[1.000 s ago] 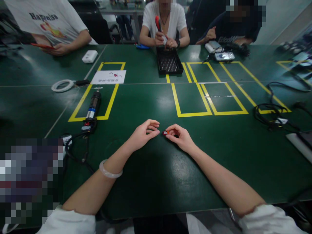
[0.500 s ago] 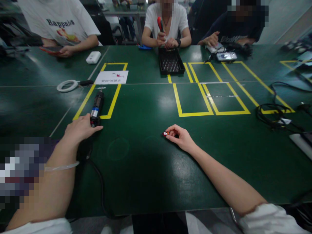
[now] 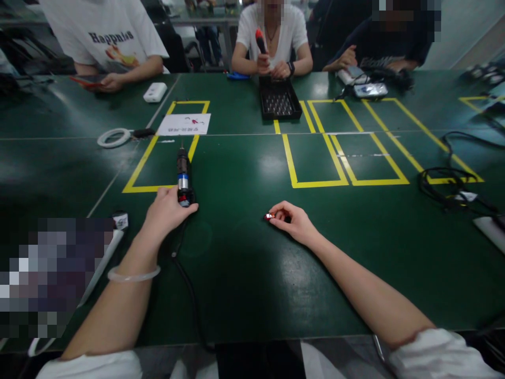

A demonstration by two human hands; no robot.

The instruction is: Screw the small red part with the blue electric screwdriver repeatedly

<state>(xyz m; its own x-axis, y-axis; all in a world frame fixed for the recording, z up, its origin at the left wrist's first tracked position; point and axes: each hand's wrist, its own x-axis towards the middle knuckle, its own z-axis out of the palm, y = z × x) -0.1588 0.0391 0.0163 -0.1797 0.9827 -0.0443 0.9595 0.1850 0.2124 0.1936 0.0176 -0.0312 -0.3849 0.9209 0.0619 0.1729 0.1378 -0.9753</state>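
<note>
My left hand (image 3: 165, 210) is closed on the rear end of a black corded electric screwdriver (image 3: 182, 172) with a silver and blue band. The tool lies on the green table (image 3: 244, 252) with its tip pointing away from me, over the edge of a yellow taped rectangle (image 3: 165, 145). Its black cable (image 3: 189, 284) trails back toward me. My right hand (image 3: 294, 221) rests on the table at the middle and pinches a small red and silver part (image 3: 269, 216) between its fingertips.
Three people sit across the table; the middle one holds a red-handled tool above a black tray (image 3: 278, 100). A white paper (image 3: 184, 124), a white ring (image 3: 113, 138), a white box (image 3: 155, 92) and coiled black cables (image 3: 445, 184) lie around. More yellow rectangles (image 3: 343, 152) mark the far side.
My left hand left the small part, reached left to the screwdriver, took hold of it and dragged it right toward the middle. My right hand stayed put with the small part.
</note>
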